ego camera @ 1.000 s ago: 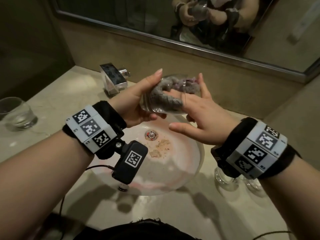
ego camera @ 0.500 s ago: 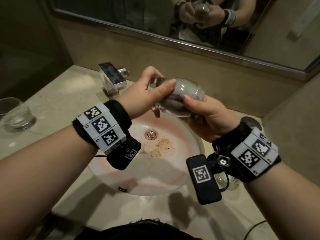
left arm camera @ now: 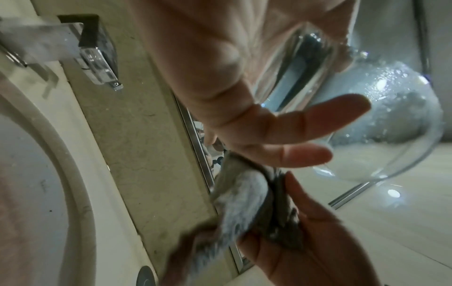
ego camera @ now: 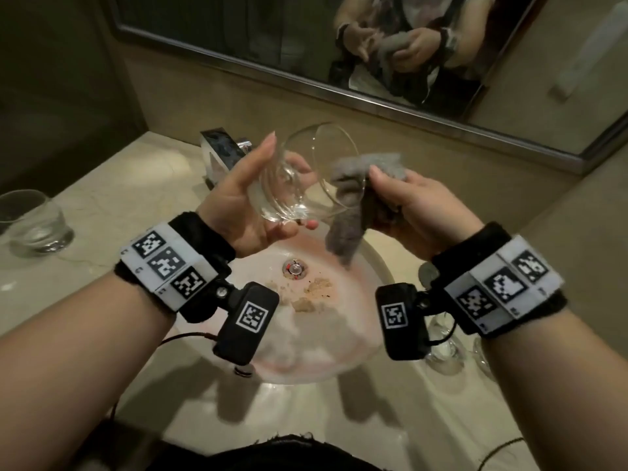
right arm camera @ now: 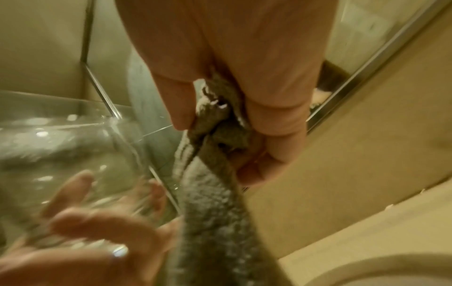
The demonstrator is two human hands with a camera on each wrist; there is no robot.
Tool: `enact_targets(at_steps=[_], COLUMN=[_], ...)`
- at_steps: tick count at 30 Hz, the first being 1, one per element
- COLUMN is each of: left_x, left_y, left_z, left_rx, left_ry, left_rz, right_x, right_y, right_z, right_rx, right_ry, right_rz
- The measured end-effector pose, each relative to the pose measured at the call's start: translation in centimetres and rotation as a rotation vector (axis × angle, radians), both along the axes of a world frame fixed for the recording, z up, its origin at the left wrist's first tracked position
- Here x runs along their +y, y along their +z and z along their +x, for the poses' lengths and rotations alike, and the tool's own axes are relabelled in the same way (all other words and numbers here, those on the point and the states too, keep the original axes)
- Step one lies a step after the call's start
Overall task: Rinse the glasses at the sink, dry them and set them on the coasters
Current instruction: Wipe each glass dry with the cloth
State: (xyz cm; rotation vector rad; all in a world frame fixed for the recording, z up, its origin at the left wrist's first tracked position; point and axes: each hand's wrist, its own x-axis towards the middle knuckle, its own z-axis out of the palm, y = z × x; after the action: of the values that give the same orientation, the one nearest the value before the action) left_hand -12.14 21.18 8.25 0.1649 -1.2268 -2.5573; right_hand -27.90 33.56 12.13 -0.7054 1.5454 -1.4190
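Note:
My left hand [ego camera: 258, 188] holds a clear stemless glass [ego camera: 306, 171] above the sink, tilted with its mouth up and to the right. Its base lies against my palm, and droplets cling to its wall [left arm camera: 391, 125]. My right hand [ego camera: 401, 195] grips a bunched grey cloth [ego camera: 346, 229] just outside the glass's rim, with one end hanging down toward the basin. In the right wrist view the cloth [right arm camera: 215, 193] is squeezed between thumb and curled fingers, and the glass [right arm camera: 61, 145] is at the left.
The round white sink [ego camera: 373, 266] below holds brownish residue near the drain. A chrome faucet [ego camera: 221, 154] stands behind it. One glass [ego camera: 34, 222] sits on the counter at far left, more glasses [ego camera: 445, 351] under my right wrist. A mirror [ego camera: 272, 28] lines the back wall.
The cloth was stuffed inside the glass with my right fingers pressing it. It has come out and now hangs from my right hand beside the rim. The glass has tipped its mouth rightward.

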Motion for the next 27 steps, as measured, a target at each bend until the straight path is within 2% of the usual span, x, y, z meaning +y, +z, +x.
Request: enact_targets(at_steps=[4,6,11,15,18,22,27], left_x=[-0.1,-0.3,-0.9,-2.0,-3.0,-4.0,-5.0], left_y=[-0.4,-0.6,-0.3,-0.2,-0.3,-0.5,-1.8], left_z=[1.0,1.7,3.8,5.5,6.6,8.1,9.0], left_rx=[0.032,0.011,-0.044,-0.050,-0.027,-0.021,-0.048], left_ry=[-0.064,-0.032,0.182,0.162,0.114,0.059,0.003], left_rz=[0.097,0.135,0.142,0.188,0.165,0.109,0.026], right_x=[-1.2,-1.4,-2.4,-3.4,-3.9,-4.7,-4.5], right_y=[0.5,0.6,0.4,0.7,1.4,0.7,-1.2], right_z=[2.5,3.5,6.9,8.4,10.0,12.4,15.3], right_rx=[-0.019,0.006,0.337,0.676,0.815,0.825,0.592], right_ry=[0.061,0.081,0.180,0.172,0.196,0.088,-0.096], right_rz=[-0.019,-0.040,-0.055,0.061,0.110,0.071,-0.124])
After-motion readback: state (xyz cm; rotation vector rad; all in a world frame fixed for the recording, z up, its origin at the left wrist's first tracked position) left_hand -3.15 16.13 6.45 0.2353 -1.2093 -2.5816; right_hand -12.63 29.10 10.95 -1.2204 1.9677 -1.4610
